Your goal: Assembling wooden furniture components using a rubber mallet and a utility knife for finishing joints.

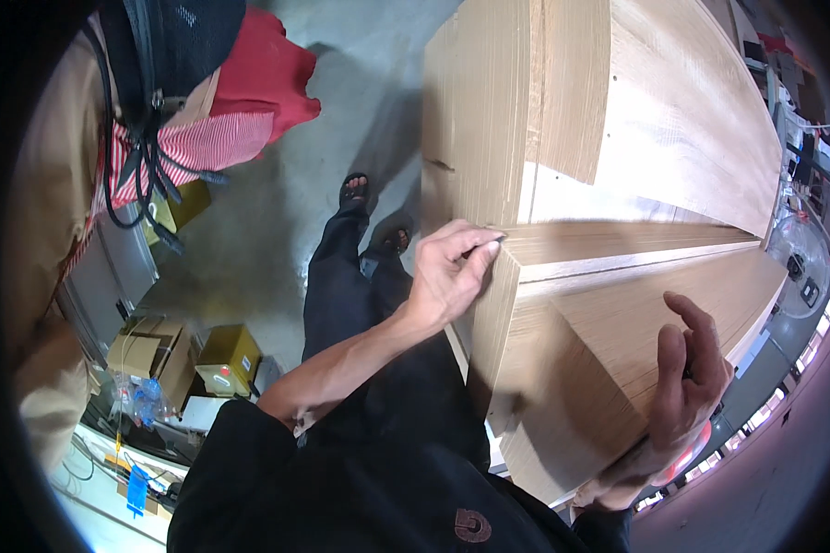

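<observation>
At lower left, a yellow box (226, 359) is standing. Near the centre, the left hand (444, 276) is pinching a small dark piece (500, 240), too small to identify, between closed fingers at a corner of wooden boards (478, 120), which are filling the upper centre and right. Farther right, the right hand (690, 373) is hovering, fingers open and loosely curled.

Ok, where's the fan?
Head view, near the right edge: the fan is just past the right end of the boards, up and right of the right hand.
</observation>
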A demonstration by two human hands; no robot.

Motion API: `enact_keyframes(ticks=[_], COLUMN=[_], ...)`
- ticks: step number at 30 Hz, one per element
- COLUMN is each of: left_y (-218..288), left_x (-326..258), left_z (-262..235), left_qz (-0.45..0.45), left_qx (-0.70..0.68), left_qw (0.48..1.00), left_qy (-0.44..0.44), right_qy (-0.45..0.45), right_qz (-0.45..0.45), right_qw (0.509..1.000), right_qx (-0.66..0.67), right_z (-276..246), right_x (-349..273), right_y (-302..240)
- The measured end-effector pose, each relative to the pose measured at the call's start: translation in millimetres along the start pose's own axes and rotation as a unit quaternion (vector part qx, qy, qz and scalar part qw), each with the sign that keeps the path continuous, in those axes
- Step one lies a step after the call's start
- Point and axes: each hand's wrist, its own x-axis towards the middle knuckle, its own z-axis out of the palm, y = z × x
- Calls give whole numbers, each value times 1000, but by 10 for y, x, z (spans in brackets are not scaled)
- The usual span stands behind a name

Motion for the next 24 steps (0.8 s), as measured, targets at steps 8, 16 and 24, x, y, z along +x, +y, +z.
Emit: enact_keyframes(ticks=[8, 16, 24], left_y=[-303, 1013, 1639], left_x=[74, -350, -28], left_z=[-18, 214, 517], left_qz=[-69, 198, 163], left_qx=[32, -65, -300], left_qw=[994, 977, 940], left_qy=[79, -45, -17], right_qy=[-15, -15, -65], right_qz=[-6, 16, -87], right_qw=[1000, 999, 946], right_qx=[25, 28, 305], right_z=[55, -120, -210], right_x=[-14, -32, -7], right_y=[26, 15, 156])
